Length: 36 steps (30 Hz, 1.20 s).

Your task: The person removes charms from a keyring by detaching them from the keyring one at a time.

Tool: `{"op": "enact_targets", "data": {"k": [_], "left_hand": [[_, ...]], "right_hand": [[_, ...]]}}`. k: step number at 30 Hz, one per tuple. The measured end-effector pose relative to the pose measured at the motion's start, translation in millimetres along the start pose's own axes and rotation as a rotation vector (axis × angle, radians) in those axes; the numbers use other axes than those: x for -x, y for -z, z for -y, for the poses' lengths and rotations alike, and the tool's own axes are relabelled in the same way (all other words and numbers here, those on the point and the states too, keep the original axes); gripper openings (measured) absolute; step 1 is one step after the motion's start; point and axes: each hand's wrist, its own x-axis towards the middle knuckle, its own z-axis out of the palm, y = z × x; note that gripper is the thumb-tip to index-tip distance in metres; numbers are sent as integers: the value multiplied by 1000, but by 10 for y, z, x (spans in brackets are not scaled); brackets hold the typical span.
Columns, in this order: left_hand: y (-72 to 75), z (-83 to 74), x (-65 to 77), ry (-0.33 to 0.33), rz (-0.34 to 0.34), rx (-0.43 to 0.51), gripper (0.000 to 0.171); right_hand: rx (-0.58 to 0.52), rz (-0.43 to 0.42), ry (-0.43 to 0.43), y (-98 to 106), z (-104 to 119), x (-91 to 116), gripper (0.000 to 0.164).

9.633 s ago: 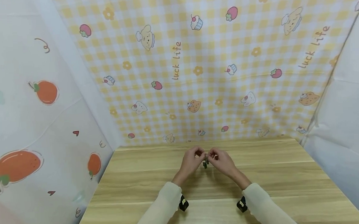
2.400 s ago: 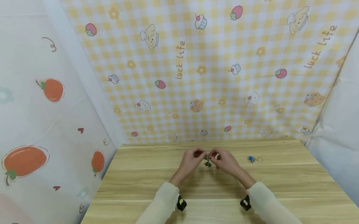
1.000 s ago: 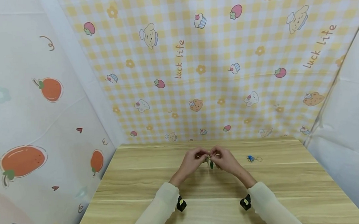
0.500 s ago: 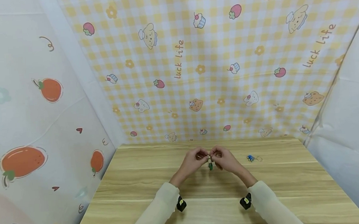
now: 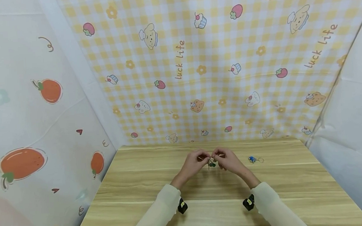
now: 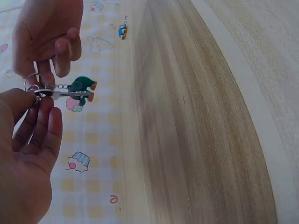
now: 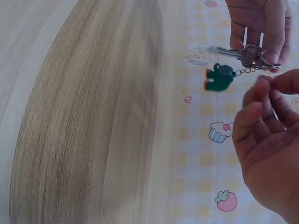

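Note:
My left hand [image 5: 194,163] pinches a silver key [image 7: 251,55] by its head between thumb and fingers, at the key's join with a metal key ring [image 6: 29,77]. Thumb and index finger of my right hand [image 5: 229,162] pinch the far side of that ring. From a short chain on the ring hangs a green animal-shaped charm [image 7: 219,78] with orange feet, beside the key blade. Both hands are held above the far middle of the table. A blue keychain [image 5: 252,159] with its own ring lies on the table right of my right hand.
The wood-grain table [image 5: 160,191] ends at a yellow checked cloth backdrop [image 5: 204,91]. White patterned cloth [image 5: 47,118] hangs at the left, plain white sheeting [image 5: 348,126] at the right. A black wrist camera [image 5: 182,206] sits at each cuff.
Since the earliest frame, the blue keychain has appeared on the table at the right. Over the last second the green charm and key have turned between my hands, which stay nearly in place.

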Motion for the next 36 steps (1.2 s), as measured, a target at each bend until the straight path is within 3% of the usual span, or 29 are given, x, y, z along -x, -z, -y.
{"op": "enact_targets", "data": {"k": [7,36], "left_hand": [[0,3,4,17,-13,-13,10],[-32,-25,-9,-34,-41,-76,9]], "right_hand": [[19,9,21,-7,29,3,14],[48,-6,-4,-64,87,11,11]]}}
